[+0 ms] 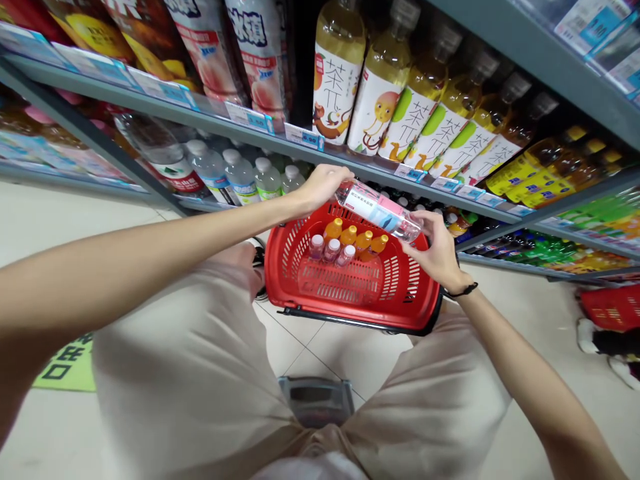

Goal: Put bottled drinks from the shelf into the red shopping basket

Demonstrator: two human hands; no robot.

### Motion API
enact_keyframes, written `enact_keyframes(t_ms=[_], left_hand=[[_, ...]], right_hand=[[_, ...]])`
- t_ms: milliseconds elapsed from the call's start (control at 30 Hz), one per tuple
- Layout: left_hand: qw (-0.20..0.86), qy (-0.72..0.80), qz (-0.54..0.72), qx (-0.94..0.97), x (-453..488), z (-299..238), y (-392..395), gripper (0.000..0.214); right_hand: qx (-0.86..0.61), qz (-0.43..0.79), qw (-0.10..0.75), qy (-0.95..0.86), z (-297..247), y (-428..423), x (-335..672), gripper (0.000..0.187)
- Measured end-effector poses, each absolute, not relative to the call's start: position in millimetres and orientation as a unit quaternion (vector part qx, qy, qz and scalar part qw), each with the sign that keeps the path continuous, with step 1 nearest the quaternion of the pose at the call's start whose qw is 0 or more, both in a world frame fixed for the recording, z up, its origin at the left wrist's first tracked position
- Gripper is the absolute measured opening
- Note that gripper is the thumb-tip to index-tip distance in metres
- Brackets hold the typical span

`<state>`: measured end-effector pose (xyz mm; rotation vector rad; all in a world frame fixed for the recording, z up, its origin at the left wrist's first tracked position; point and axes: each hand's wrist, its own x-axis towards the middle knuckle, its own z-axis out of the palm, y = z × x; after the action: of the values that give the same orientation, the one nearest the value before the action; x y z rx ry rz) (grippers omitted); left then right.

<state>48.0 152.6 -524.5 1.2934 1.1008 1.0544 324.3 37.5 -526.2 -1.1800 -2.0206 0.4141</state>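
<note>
At the lower left of the frame a green floor sticker (67,367) is seen on the tiles, partly covered by the crouched legs in pale trousers (200,360). Left of centre, clear water bottles (240,177) are ranked upright on a low shelf, caps forward, probably so that each can be drawn out by the neck.

The left hand (320,187) is stretched to the upper middle of the frame; its fingers are curled down over the left end of a clear bottle with a pink label (380,212), which is gripped from above. The bottle is held nearly level, tilted slightly down to the right, just above the far rim of a red basket (280,280) that is set on the floor between the knees and the shelving.

Inside the basket, pink-capped bottles (331,250) and orange-capped bottles (356,239) are stood upright and packed together against the far wall, an arrangement that seems to keep them from rolling.

Above, tea bottles (380,100) are lined up with labels outward over a rail of price tags (304,137), so that they can be read from the aisle.

The right hand (440,257) is closed around the bottle's right end from below, thumb and fingers pinching it; with both ends held, the bottle is kept steady. A dark wristband (463,291) is worn on that wrist. At the right edge another red basket (613,307) is partly seen.
</note>
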Motion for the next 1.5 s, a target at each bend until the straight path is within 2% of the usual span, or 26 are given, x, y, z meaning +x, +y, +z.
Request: enact_keyframes(t_ms=[233, 400, 733, 967, 1267, 1433, 1500], left_hand=[[0.496, 0.448, 0.427, 0.609, 49, -511, 147, 0.016], [0.51, 0.429, 0.426, 0.612, 52, -503, 142, 0.018], [0.537, 0.412, 0.437, 0.592, 56, -508, 146, 0.015], [0.552, 0.425, 0.446, 0.562, 57, -508, 147, 0.014], [0.561, 0.433, 0.442, 0.55, 58, -511, 144, 0.011], [0.556, 0.419, 0.441, 0.567, 57, -518, 147, 0.002], [0.557, 0.414, 0.442, 0.568, 57, -520, 148, 0.006]], right_hand=[[-0.509, 0.291, 0.393, -0.709, -540, 44, 327, 0.054], [-0.513, 0.39, 0.414, -0.643, -553, 56, 336, 0.061], [-0.526, 0.514, 0.382, -0.56, -549, 58, 349, 0.065], [-0.466, 0.6, 0.386, -0.524, -537, 51, 345, 0.049], [-0.46, 0.632, 0.394, -0.484, -533, 51, 346, 0.035], [-0.473, 0.638, 0.381, -0.473, -536, 51, 345, 0.041], [-0.476, 0.644, 0.383, -0.46, -538, 51, 343, 0.045]])
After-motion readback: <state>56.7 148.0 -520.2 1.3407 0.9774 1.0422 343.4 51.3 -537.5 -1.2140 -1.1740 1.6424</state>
